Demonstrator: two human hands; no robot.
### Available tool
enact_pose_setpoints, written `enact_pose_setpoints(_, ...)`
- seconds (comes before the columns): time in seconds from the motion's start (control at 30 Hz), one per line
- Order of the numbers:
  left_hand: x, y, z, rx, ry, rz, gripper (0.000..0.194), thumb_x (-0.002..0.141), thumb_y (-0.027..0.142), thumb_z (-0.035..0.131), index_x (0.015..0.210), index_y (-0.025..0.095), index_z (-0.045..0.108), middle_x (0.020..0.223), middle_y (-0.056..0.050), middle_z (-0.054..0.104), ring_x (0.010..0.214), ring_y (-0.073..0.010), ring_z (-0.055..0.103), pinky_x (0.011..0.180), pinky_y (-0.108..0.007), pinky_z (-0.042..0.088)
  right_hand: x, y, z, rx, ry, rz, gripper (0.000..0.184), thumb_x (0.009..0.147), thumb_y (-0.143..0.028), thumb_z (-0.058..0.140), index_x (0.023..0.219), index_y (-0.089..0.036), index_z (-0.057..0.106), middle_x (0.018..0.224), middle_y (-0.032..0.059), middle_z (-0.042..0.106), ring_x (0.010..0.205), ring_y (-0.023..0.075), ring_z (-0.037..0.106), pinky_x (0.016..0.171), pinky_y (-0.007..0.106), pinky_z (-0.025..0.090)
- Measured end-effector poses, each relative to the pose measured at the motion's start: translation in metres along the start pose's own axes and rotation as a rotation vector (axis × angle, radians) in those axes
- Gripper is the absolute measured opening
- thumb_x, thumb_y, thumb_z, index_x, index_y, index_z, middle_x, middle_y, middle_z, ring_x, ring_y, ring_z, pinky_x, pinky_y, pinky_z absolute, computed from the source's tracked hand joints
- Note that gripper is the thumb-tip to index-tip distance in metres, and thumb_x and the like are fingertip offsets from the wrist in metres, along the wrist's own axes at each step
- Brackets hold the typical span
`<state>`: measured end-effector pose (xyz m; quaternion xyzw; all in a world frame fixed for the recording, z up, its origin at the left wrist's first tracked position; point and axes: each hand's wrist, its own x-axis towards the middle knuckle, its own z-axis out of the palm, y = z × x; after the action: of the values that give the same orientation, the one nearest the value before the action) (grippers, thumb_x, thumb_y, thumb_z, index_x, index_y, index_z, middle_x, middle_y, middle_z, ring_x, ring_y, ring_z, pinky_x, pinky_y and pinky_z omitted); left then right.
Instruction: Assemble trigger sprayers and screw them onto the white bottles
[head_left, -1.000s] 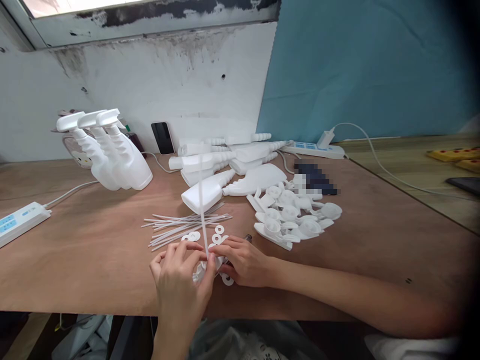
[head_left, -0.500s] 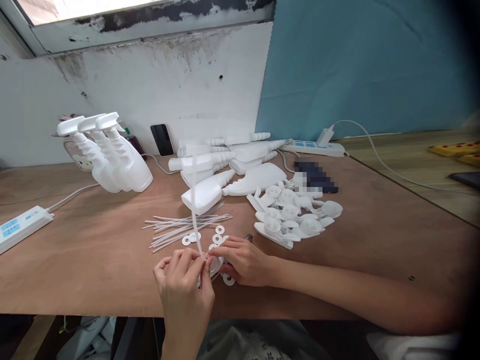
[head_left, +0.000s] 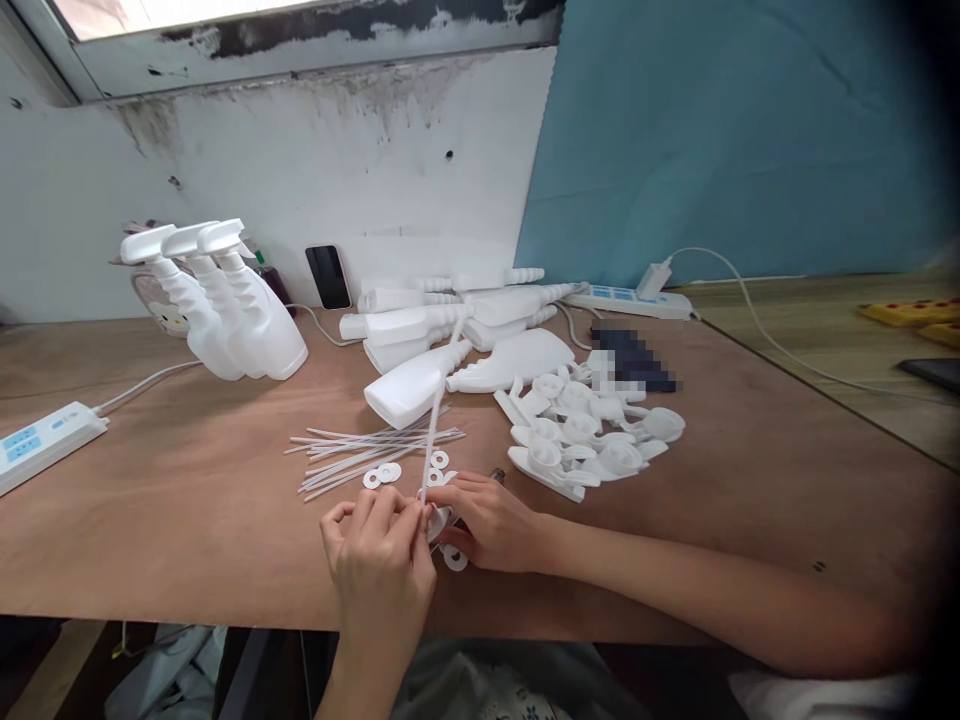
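Observation:
Near the table's front edge my left hand (head_left: 379, 550) pinches the lower end of a thin white plastic tube (head_left: 433, 430), which rises and leans a little to the right. My right hand (head_left: 480, 520) is closed round a white spray trigger head (head_left: 438, 522), mostly hidden by the fingers. The tube's lower end meets that head between both hands; whether it sits inside cannot be seen. White ring washers (head_left: 388, 472) lie just beyond my hands, and another washer (head_left: 454, 558) is beneath my right hand. More thin tubes (head_left: 360, 452) lie in a loose bundle behind.
White bottles (head_left: 409, 385) lie in a pile at the back centre. Several trigger heads (head_left: 577, 430) are heaped to the right. Three bottles with heads fitted (head_left: 247, 310) stand at left. A phone (head_left: 328, 277) leans on the wall; power strips (head_left: 49, 445) lie at both sides.
The tube's upper end has swung to the right, from nearly upright with a left lean to a right lean. My left hand has shifted slightly right; my right hand stays about in place.

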<state>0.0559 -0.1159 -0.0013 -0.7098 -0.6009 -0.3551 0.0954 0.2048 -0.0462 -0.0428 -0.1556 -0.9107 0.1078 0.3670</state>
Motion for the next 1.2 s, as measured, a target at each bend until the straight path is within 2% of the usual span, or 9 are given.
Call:
enact_pose_setpoints(0.17,0.019,-0.012,-0.004,-0.418,0.003,-0.149,0.018,0.084,0.028,0.056,0.074,0.021,0.069,0.072,-0.002,0.061,0.070,-0.0161,0.057,0.066,-0.029,0.040,0.007,-0.011,-0.006,0.323,0.181,0.306,0.046,0.079,-0.030,0.063,0.117,-0.018,0.039,0.118,0.0143,0.054,0.109,0.0236,0.053,0.089,0.038,0.046)
enact_pose_setpoints(0.27,0.036,-0.008,-0.013,-0.624,-0.016,-0.251,0.018,0.083,0.033,0.058,0.082,0.022,0.072,0.079,-0.003,0.063,0.074,-0.0163,0.058,0.064,-0.026,0.044,0.015,-0.025,-0.014,0.687,0.249,0.588,0.038,0.075,-0.033,0.068,0.103,-0.019,0.046,0.097,0.0055,0.059,0.087,0.0178,0.059,0.073,0.030,0.052)
enact_pose_setpoints(0.33,0.048,-0.004,-0.018,-0.720,-0.032,-0.204,0.018,0.083,0.032,0.059,0.083,0.022,0.073,0.078,-0.003,0.062,0.073,-0.0159,0.057,0.063,-0.026,0.044,0.019,-0.031,-0.021,0.842,0.349,0.652,0.028,0.075,-0.034,0.067,0.089,-0.020,0.048,0.082,0.0002,0.057,0.073,0.0131,0.058,0.061,0.023,0.051)
enact_pose_setpoints(0.5,0.084,-0.021,-0.005,-0.828,-0.251,-0.016,0.027,0.081,0.039,0.059,0.097,0.021,0.070,0.102,-0.008,0.062,0.096,-0.0230,0.056,0.079,-0.031,0.045,0.020,-0.015,-0.048,0.689,0.724,0.661,0.030,0.070,-0.035,0.071,0.080,-0.021,0.047,0.072,-0.0026,0.056,0.064,0.0109,0.055,0.055,0.021,0.048)
enact_pose_setpoints(0.57,0.099,-0.041,0.012,-0.697,-0.300,-0.067,0.039,0.077,0.044,0.060,0.109,0.022,0.064,0.113,-0.008,0.058,0.108,-0.0252,0.051,0.090,-0.034,0.040,0.020,0.003,-0.065,0.601,0.869,0.673,0.030,0.069,-0.033,0.071,0.084,-0.021,0.049,0.077,-0.0023,0.060,0.068,0.0113,0.058,0.059,0.022,0.049)
enact_pose_setpoints(0.67,0.116,-0.075,0.042,-0.386,-0.405,-0.237,0.084,0.048,0.048,0.078,0.124,0.021,0.051,0.130,-0.014,0.047,0.124,-0.0379,0.033,0.102,-0.052,0.020,0.021,0.031,-0.094,0.547,1.142,0.616,0.031,0.067,-0.033,0.070,0.085,-0.020,0.048,0.084,-0.0015,0.061,0.072,0.0127,0.061,0.061,0.025,0.049)
enact_pose_setpoints(0.77,0.123,-0.100,0.061,-0.390,-0.419,-0.321,0.098,0.035,0.045,0.083,0.122,0.016,0.050,0.129,-0.022,0.046,0.124,-0.0489,0.027,0.098,-0.063,0.011,0.017,0.054,-0.118,0.446,1.352,0.584,0.028,0.065,-0.030,0.067,0.081,-0.018,0.048,0.078,-0.0019,0.059,0.063,0.0105,0.057,0.054,0.023,0.045)
enact_pose_setpoints(1.0,0.130,-0.129,0.054,-0.690,-0.283,-0.463,0.082,0.048,0.049,0.077,0.118,0.016,0.049,0.111,-0.015,0.056,0.103,-0.0319,0.054,0.088,-0.042,0.041,-0.006,0.087,-0.132,0.360,1.429,0.625,0.022,0.066,-0.024,0.067,0.076,-0.017,0.048,0.068,-0.0047,0.057,0.054,0.0075,0.051,0.051,0.020,0.040)
enact_pose_setpoints(1.2,0.134,-0.159,0.052,-1.034,-0.015,-0.723,0.069,0.070,0.066,0.038,0.115,0.014,0.046,0.095,-0.011,0.059,0.082,-0.0229,0.061,0.072,-0.033,0.049,-0.012,0.100,-0.137,0.442,1.528,0.680,0.016,0.067,-0.017,0.059,0.075,-0.018,0.045,0.070,-0.0043,0.055,0.055,0.0061,0.052,0.049,0.017,0.039)
